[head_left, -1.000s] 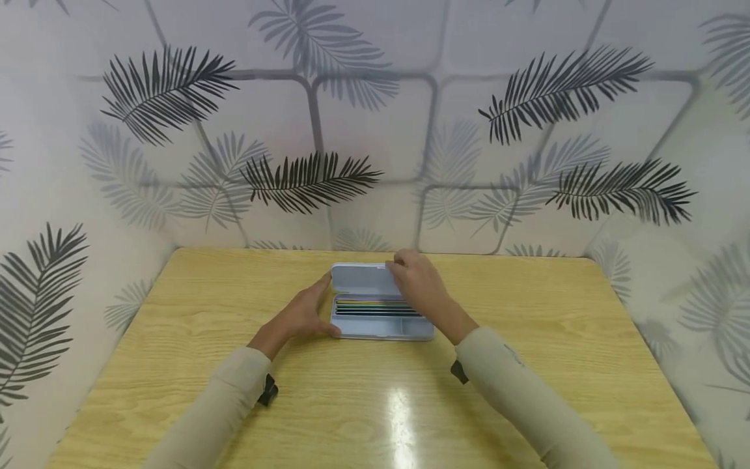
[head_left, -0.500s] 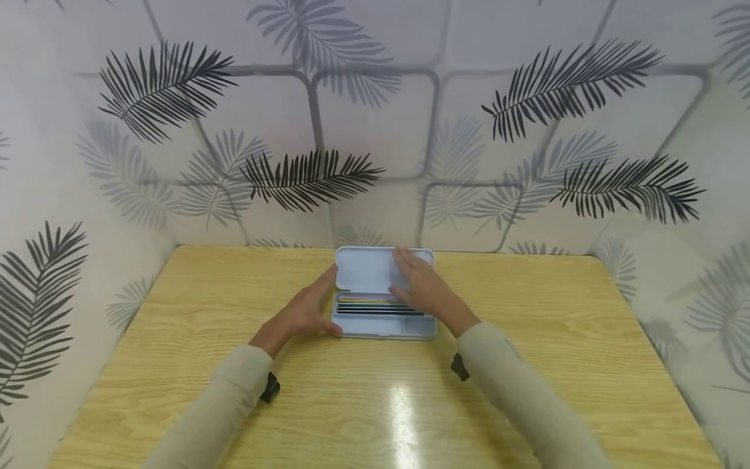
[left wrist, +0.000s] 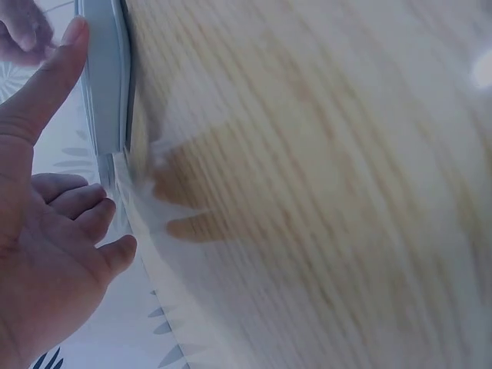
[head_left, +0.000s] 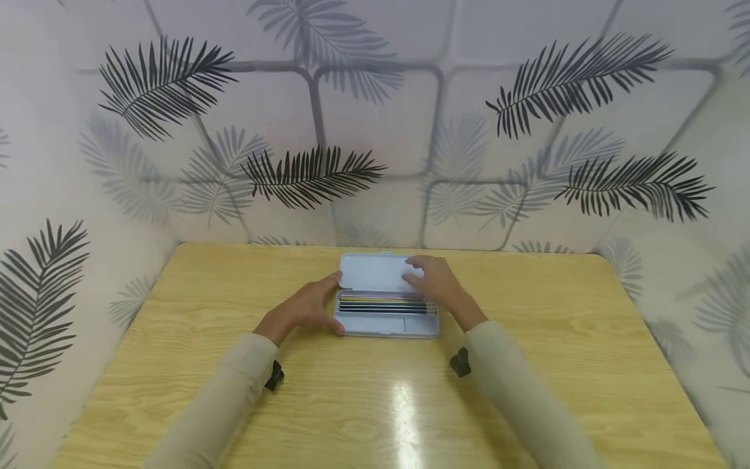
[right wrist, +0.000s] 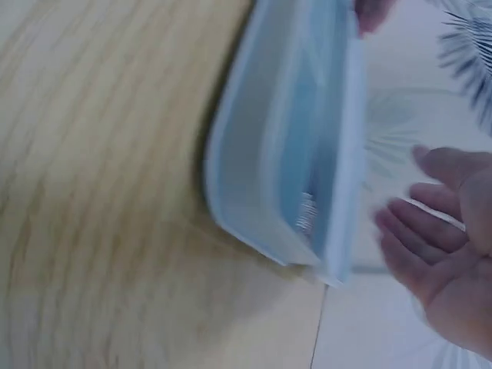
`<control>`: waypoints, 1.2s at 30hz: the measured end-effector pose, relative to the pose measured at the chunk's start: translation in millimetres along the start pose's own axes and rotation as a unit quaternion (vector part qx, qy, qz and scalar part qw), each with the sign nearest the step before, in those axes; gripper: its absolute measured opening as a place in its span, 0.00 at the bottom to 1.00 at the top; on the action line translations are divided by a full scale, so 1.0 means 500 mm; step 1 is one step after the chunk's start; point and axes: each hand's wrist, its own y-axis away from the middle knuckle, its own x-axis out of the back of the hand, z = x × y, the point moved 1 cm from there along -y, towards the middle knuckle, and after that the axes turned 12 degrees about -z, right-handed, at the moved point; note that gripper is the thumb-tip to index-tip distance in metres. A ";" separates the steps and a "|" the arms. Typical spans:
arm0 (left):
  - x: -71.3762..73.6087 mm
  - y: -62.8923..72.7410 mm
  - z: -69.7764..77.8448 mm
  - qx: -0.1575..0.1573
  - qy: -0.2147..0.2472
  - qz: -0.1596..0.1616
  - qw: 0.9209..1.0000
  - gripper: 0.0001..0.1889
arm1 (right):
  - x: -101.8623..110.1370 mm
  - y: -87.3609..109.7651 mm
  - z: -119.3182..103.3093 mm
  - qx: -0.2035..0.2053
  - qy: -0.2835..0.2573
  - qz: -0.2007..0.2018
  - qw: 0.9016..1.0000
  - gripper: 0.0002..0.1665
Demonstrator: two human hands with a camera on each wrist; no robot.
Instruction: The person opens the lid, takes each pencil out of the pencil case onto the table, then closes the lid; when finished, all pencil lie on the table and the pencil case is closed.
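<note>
A pale blue pencil case (head_left: 372,324) is lying open on the wood-grain table (head_left: 351,404), near its back edge. Its lid (head_left: 372,270) is leaning back toward the wall, showing its inner face. In the long rear compartment, several thin pencils (head_left: 375,305), one yellow and others dark, are lying side by side along the case. The front compartment is running parallel, with a divider (head_left: 404,324) setting off a short section at the right.

The left hand (head_left: 307,306) is spanning the case's left end, its thumb touching the near corner, its forefinger reaching the lid's left side and its other fingers bending loosely. The right hand (head_left: 439,283) is hovering by the lid's right end with fingers spread, gripping nothing; in the head view it is hiding part of that end.

Beige sleeves (head_left: 228,384) are covering both forearms, and a dark device (head_left: 460,362) is showing under the right wrist. Behind, a leaf-patterned wall (head_left: 375,117) is rising from the table's back edge.
</note>
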 end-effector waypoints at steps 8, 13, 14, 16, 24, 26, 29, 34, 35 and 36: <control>0.006 0.003 -0.003 0.008 0.012 -0.006 1.000 0.68 | 0.011 0.038 0.020 -0.021 -0.107 -0.051 0.993 0.07; 0.004 0.004 -0.005 0.010 0.011 -0.003 1.000 0.68 | -0.006 0.046 0.018 -0.047 -0.110 -0.058 0.991 0.07; 0.003 0.003 -0.005 0.009 0.012 -0.003 1.000 0.68 | -0.010 0.046 0.017 -0.050 -0.108 -0.058 0.991 0.07; 0.002 0.003 -0.005 0.009 0.019 -0.004 1.000 0.68 | -0.017 0.048 0.014 -0.052 -0.103 -0.061 0.991 0.07; 0.003 0.004 -0.005 0.010 0.029 0.002 1.000 0.68 | -0.034 0.048 -0.008 -0.067 -0.087 -0.045 0.993 0.09; 0.004 0.005 -0.004 0.006 0.031 0.002 1.000 0.67 | -0.034 0.048 -0.010 -0.074 -0.088 -0.041 0.993 0.09; 0.004 0.005 -0.003 0.001 0.033 0.001 0.999 0.67 | -0.032 0.048 -0.011 -0.082 -0.091 -0.043 0.992 0.09; 0.003 0.004 0.001 0.001 0.031 0.001 1.000 0.67 | -0.030 0.045 -0.012 -0.089 -0.082 -0.048 0.991 0.10; 0.002 0.004 0.002 -0.001 0.030 0.001 1.000 0.67 | -0.030 0.044 -0.012 -0.087 -0.079 -0.047 0.992 0.09; 0.002 0.004 0.002 -0.001 0.032 0.002 0.999 0.67 | -0.030 0.044 -0.012 -0.084 -0.075 -0.046 0.993 0.09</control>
